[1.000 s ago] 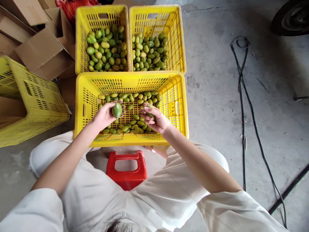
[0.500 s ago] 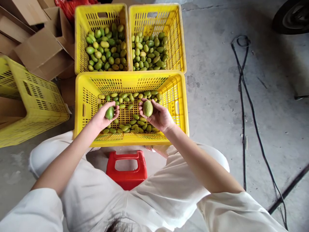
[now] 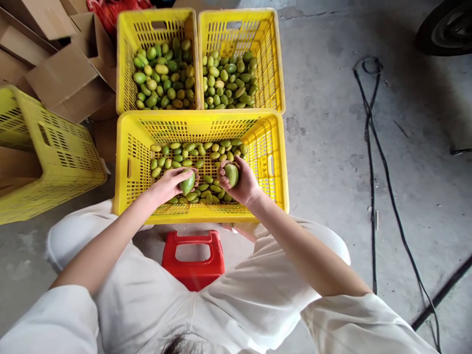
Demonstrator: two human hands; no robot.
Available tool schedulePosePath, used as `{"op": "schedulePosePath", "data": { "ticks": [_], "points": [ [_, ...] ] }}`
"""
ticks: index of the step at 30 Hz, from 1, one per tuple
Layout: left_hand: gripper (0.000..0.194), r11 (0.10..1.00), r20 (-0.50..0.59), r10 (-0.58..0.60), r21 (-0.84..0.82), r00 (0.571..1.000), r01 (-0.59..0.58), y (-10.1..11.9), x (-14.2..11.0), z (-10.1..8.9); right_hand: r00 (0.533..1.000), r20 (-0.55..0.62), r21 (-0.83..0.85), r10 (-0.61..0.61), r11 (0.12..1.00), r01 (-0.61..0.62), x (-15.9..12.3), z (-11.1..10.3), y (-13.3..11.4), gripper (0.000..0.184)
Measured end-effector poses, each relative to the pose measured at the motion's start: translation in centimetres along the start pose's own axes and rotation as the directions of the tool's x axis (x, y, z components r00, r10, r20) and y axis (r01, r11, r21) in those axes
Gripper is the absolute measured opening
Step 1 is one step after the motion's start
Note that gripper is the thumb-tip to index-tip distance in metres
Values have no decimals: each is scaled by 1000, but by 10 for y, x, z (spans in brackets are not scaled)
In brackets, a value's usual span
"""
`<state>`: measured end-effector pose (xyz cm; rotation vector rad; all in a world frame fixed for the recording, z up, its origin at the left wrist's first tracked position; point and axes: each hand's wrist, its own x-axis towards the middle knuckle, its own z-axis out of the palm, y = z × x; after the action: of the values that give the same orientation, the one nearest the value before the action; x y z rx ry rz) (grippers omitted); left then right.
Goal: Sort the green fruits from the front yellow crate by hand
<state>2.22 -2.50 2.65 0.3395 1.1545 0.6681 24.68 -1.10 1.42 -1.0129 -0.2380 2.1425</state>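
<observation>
My left hand [image 3: 170, 184] grips a green fruit [image 3: 187, 182] over the near yellow crate [image 3: 201, 212]. My right hand [image 3: 240, 183] holds another green fruit [image 3: 231, 174] beside it, the two hands close together above the crate's middle. Several small green fruits lie on the crate's bottom, mostly along the far wall and under my hands. Behind it stand two more yellow crates, the left crate [image 3: 124, 64] and the right crate [image 3: 276, 59], each holding a heap of green and yellowish fruits.
A red plastic stool [image 3: 193, 258] sits between my knees. Another yellow crate [image 3: 44, 147] lies tilted at the left, with cardboard boxes [image 3: 62, 73] behind it. Black cables [image 3: 372, 162] run across the concrete floor at right. A tyre [image 3: 448, 27] shows at top right.
Both hands have dropped lower and come closer together inside the near crate. The left hand now holds a fruit nearer the middle; the right hand's fruit has come down from its raised position.
</observation>
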Motion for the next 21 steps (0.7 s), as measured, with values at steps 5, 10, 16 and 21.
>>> {"op": "schedulePosePath", "data": {
  "ticks": [5, 10, 16, 21],
  "points": [
    [34, 986, 99, 147, -88, 984, -138, 11, -5, -4, 995, -38, -41, -90, 995, 88, 0, 1, -6, 22],
    [40, 978, -8, 163, -133, 987, -163, 25, -11, -2, 989, -92, -19, -119, 993, 118, -1, -3, -13, 27],
    [61, 974, -106, 114, -182, 988, -132, 20, -7, -5, 995, -104, -51, -11, 999, 5, -2, -4, -13, 45],
    [38, 968, -99, 117, -212, 988, -135, 15, -4, 0, 999, -6, -57, -50, 997, 50, -10, 10, -14, 36]
  ]
}}
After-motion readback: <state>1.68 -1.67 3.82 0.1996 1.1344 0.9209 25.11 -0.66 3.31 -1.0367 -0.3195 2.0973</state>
